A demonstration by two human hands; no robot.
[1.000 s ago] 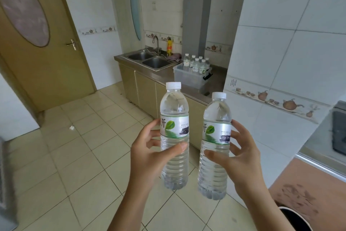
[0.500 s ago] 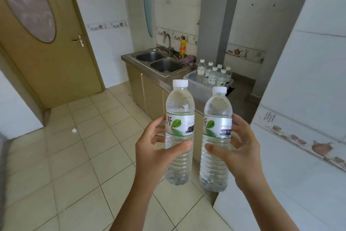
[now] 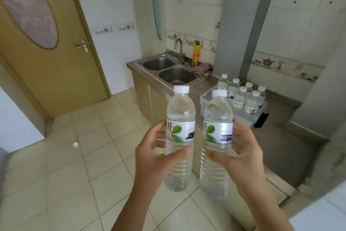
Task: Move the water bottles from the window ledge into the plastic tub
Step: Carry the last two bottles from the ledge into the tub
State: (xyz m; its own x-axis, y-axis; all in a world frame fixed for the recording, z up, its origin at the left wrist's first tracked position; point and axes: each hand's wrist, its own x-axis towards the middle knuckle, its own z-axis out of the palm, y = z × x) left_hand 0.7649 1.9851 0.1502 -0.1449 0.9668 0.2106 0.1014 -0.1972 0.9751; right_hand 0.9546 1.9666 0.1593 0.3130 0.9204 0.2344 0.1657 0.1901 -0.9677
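Note:
My left hand grips a clear water bottle with a white cap and a green-leaf label, held upright. My right hand grips a second, matching water bottle right beside it. Both hang in front of me above the floor and the counter's near edge. Further off on the grey counter stands the clear plastic tub, with several capped bottles upright in its right half. The right-hand bottle hides part of the tub's front.
A steel double sink with a tap lies left of the tub, with a yellow detergent bottle and a cloth behind it. A grey pillar rises behind the tub. A wooden door stands closed on the left; tiled floor below.
I have come closer to the counter, so the tub and sink look larger and nearer. Both hands keep the same hold on the bottles, which stay side by side.

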